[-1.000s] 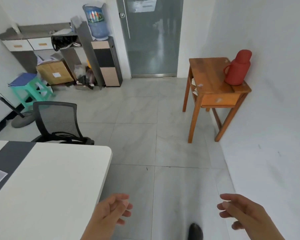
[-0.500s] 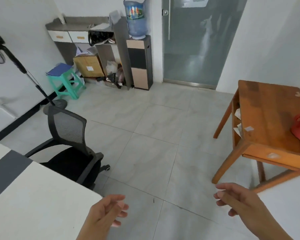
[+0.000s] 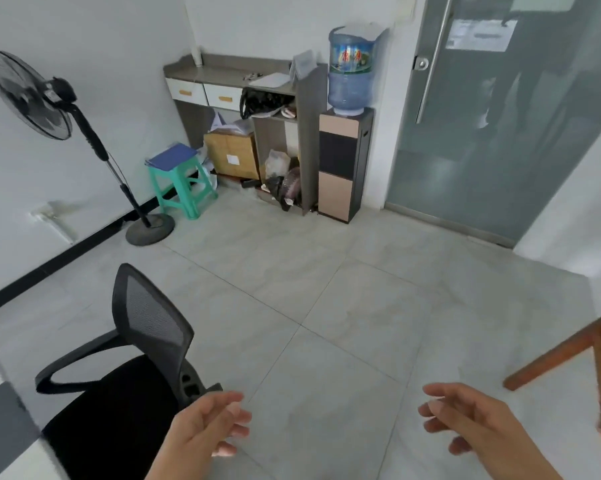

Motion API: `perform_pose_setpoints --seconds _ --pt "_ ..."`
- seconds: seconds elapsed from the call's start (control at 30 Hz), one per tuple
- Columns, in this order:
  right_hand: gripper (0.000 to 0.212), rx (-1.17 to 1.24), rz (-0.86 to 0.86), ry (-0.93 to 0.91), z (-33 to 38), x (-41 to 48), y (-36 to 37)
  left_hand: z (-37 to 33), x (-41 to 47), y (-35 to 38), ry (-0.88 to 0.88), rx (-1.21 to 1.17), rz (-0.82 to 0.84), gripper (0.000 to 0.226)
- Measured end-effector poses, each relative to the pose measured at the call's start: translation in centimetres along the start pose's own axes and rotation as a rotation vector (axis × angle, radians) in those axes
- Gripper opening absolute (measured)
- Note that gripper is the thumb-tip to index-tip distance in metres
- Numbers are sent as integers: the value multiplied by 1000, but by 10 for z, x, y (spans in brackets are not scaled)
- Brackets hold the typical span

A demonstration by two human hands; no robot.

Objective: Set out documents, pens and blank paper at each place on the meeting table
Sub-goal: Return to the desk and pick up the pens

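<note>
My left hand (image 3: pixel 207 429) and my right hand (image 3: pixel 472 422) hang low over the tiled floor, both empty with fingers loosely apart. A corner of the white and grey meeting table (image 3: pixel 1 441) shows at the bottom left. A blue folder (image 3: pixel 171 156) lies on a green stool (image 3: pixel 181 188) by the far wall. Loose papers (image 3: pixel 271 79) rest on top of the grey cabinet (image 3: pixel 229 69). No pens are visible.
A black mesh office chair (image 3: pixel 132 368) stands by the table, just left of my left hand. A standing fan (image 3: pixel 32 95) is at the left wall. A water dispenser (image 3: pixel 347 140), a cardboard box (image 3: pixel 233 154) and a frosted glass door (image 3: pixel 493 116) are ahead. A wooden table leg (image 3: pixel 551 355) juts in at right.
The view has swung left: the wooden side table slid out to the right edge, the fan and cabinet moved toward the centre. Both hands stay empty and low.
</note>
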State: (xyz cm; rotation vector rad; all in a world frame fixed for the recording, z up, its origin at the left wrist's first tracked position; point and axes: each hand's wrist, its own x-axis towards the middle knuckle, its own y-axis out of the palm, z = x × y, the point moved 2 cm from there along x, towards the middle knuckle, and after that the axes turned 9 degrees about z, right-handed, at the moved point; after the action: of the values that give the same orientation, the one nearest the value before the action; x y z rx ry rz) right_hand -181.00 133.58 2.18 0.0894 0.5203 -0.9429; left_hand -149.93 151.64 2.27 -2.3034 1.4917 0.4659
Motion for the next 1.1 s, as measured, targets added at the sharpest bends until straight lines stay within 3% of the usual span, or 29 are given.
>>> perform_pose_setpoints --seconds 0.27,0.6,0.87,1.1 --pt "16 -7 30 -17 99 176 0 -99 164 -45 67 1 -17 16" --pt "14 -113 244 -69 248 455 29 -185 353 -132 8 -82 -263 17" --pt "13 -236 414 -118 367 630 106 -213 454 -217 -70 -204 -434 18" --pt "14 -218 383 -62 425 760 208 -238 583 -349 -66 -219 -448 13"
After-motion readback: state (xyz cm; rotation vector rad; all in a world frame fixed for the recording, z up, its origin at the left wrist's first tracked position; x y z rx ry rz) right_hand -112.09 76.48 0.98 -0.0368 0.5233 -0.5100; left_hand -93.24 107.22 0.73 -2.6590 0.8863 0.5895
